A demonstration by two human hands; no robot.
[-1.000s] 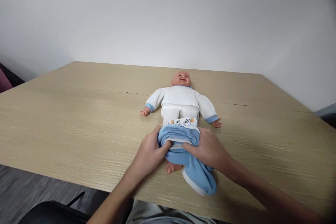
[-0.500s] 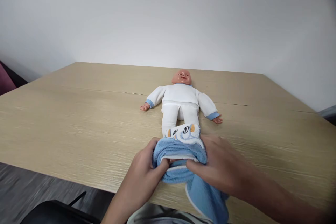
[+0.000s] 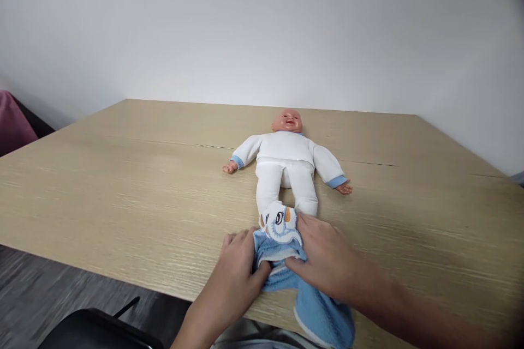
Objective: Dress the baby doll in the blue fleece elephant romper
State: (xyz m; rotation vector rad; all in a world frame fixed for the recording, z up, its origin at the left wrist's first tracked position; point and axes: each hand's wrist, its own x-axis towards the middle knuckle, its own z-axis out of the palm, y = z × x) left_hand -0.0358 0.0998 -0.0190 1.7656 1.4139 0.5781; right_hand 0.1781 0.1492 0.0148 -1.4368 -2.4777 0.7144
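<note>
Okay, landmark is the soft-bodied doll (image 3: pixel 286 146) with white cloth torso and limbs, blue cuffs and a hard plastic head; it lies on its back, long axis running away from the person, head at the far end. The blue terry-cloth garment with white trim (image 3: pixel 273 243) is at the doll's foot end, bunched up, with a white embroidered patch (image 3: pixel 279 220) against the doll's lower legs and a loose part (image 3: pixel 325 313) trailing off toward the person's right, past the doll's feet end. Feet are hidden; can't tell if the cloth is around them or just over them. Left hand (image 3: pixel 238 264) and right hand (image 3: pixel 329 257) both hold the garment from opposite sides, thumbs toward each other on the near white-edged fold, fingers curled round the outside, undersides not visible. Key relation: gathered cloth sits directly between the thumbs, roughly in line with the doll's long axis, legs straight ahead of it. Right hand is nearer, just beside the doll's leg on that side; left is slightly lower. Wood-grain table (image 3: pixel 164 196) supports the doll.
</note>
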